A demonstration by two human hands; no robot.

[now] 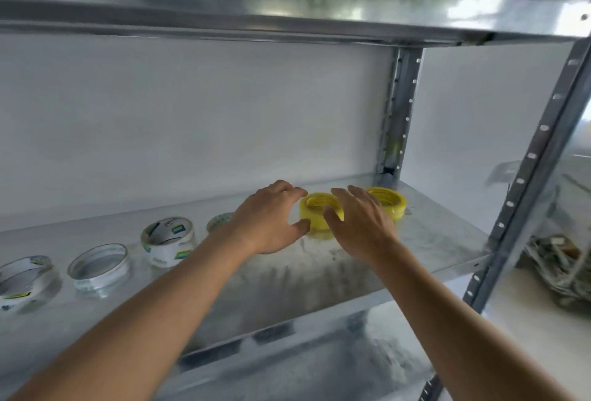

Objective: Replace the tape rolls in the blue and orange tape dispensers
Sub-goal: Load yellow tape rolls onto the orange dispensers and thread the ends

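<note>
- Reaching out over a shiny metal shelf (351, 272), two bare arms stretch toward two yellow tape rolls.
- The left hand (271, 218) is at the left side of the nearer yellow tape roll (316, 212). Its fingers (289, 189) are spread and bent a little, with the thumb low by the front of the roll and the other fingers up by its top edge. I cannot tell if they touch the roll.
- The right hand (361, 221) is in front of the second yellow tape roll (388, 200) and hides part of it. Its fingers (340, 197) are spread and relaxed, and its thumb lies across the front of the nearer roll. It is not closed around anything.
- Both yellow rolls lie flat on the shelf, near the back, just beside each other. The second one is nearer the metal post (398, 112) at the back.
- More rolls sit in a line to the left. A small greenish roll (219, 220) peeks out behind the left wrist.
- Next comes a white roll with green printing (168, 240), then a clear roll (99, 266), then another white printed roll (24, 279) at the left edge.
- Another metal shelf (287, 17) hangs above.
- A messy bundle of rope (556, 266) lies to the right, past the front post (524, 176).
</note>
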